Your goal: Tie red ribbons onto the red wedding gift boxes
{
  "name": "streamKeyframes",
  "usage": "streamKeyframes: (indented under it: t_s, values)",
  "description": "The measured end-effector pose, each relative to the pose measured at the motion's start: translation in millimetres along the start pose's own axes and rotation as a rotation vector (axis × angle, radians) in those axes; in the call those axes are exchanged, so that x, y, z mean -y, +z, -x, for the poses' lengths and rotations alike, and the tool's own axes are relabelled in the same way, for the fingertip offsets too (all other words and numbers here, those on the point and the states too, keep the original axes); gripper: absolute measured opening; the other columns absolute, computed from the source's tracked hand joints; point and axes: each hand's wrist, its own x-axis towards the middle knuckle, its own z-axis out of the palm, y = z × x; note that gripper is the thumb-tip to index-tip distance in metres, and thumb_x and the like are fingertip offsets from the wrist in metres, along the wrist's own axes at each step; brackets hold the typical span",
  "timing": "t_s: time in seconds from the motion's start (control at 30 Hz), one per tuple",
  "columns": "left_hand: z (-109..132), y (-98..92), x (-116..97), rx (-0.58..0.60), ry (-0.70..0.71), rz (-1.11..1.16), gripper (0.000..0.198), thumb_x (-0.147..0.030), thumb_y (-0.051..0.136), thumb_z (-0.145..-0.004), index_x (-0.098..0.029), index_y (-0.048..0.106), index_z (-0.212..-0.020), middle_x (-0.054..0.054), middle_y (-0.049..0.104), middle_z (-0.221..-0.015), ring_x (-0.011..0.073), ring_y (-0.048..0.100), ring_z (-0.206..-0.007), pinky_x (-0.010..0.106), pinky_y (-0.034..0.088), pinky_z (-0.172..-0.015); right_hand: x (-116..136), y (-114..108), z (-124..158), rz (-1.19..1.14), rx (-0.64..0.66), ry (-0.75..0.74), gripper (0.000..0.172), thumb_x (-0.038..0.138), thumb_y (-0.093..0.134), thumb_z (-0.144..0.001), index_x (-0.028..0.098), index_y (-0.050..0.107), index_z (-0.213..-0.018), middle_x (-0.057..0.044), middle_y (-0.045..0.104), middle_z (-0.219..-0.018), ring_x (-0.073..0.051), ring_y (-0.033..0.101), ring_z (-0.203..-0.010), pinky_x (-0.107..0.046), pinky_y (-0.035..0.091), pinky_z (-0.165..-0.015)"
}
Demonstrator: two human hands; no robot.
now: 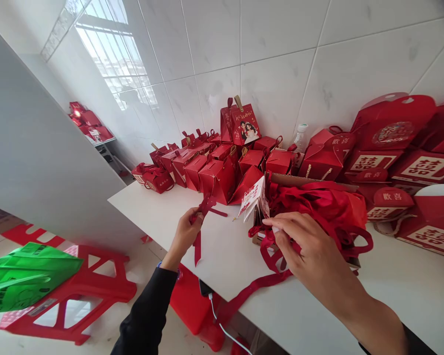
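Note:
My left hand (186,230) pinches a red ribbon piece (203,217) above the white table's (222,246) near edge; the strip hangs down past my wrist. My right hand (307,249) reaches into a cardboard box (307,181) stuffed with red ribbons and handles (329,207), its fingers closed on a strand at the pile's left side. A red-and-white printed card (254,196) sticks up beside that pile. One long ribbon (251,291) trails from the box over the table edge.
Several folded red gift boxes (214,167) crowd the back of the table against the tiled wall, with bigger red boxes (410,162) at right. A red plastic stool (81,291) carrying a green bag (22,276) stands on the floor at left. A phone on a white cable (214,305) lies below the table edge.

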Motion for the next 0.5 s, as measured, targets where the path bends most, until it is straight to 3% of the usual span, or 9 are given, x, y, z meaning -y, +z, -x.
streamKeyframes:
  t_s: [0.1,0.23,0.37,0.5]
  values:
    - [1,-3.5,-6,0.094,-0.009,0.029,0.026,-0.037,0.073,-0.075,-0.018,0.069,-0.093,-0.009,0.041,-0.054,0.0085,0.036,-0.048,0.023,0.029,-0.047,7,0,0,-0.042,0.021,0.013,0.028,0.022,0.045,-0.105,0.026,0.071,-0.113,-0.006,0.071,-0.106,-0.023,0.069,-0.1,-0.036,0.058,-0.084]
    - [-2,-4.7,-8,0.085,-0.016,0.049,0.028,-0.035,0.074,-0.078,-0.017,0.066,-0.097,-0.009,0.044,-0.058,0.0068,0.037,-0.049,0.021,0.03,-0.048,22,14,4,-0.187,0.151,0.111,0.028,0.022,0.045,-0.104,0.026,0.071,-0.114,-0.004,0.074,-0.107,-0.019,0.073,-0.091,-0.03,0.06,-0.078]
    - [-8,-5.3,1,0.042,-0.061,0.055,0.017,-0.029,0.072,-0.088,-0.016,0.063,-0.094,-0.009,0.048,-0.064,0.0052,0.038,-0.048,0.019,0.032,-0.046,39,52,16,-0.1,0.395,0.116,0.033,0.015,0.044,-0.103,0.024,0.066,-0.126,-0.004,0.074,-0.111,-0.017,0.074,-0.09,-0.028,0.062,-0.081]
    - [-13,-7.1,16,-0.004,-0.131,0.078,0.019,-0.032,0.064,-0.098,-0.015,0.06,-0.091,-0.009,0.047,-0.064,0.0046,0.039,-0.046,0.018,0.035,-0.044,47,98,20,0.043,0.446,0.1,0.04,0.005,0.048,-0.098,0.02,0.064,-0.132,-0.012,0.07,-0.125,-0.023,0.071,-0.112,-0.034,0.06,-0.095]
